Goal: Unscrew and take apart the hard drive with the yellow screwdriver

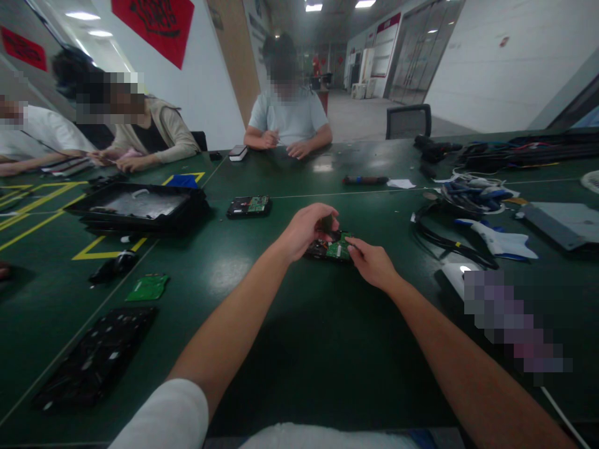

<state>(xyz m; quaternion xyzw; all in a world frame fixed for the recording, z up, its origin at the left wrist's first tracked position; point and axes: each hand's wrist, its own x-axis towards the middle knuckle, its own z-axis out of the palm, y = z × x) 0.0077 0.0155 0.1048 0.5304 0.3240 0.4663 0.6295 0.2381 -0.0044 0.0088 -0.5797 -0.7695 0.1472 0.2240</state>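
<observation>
both hands on a drive (333,248)
left hand (306,229) curls over it, fingers pinched on a dark part; right hand (372,262) pinches its edge, forearms outstretched.

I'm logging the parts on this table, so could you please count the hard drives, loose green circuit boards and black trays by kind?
Hard drives with a green board showing: 2, one under both hands, one farther back
Loose green circuit boards: 1
Black trays: 2, a stack at left, a flat one near the edge
Total: 5
</observation>
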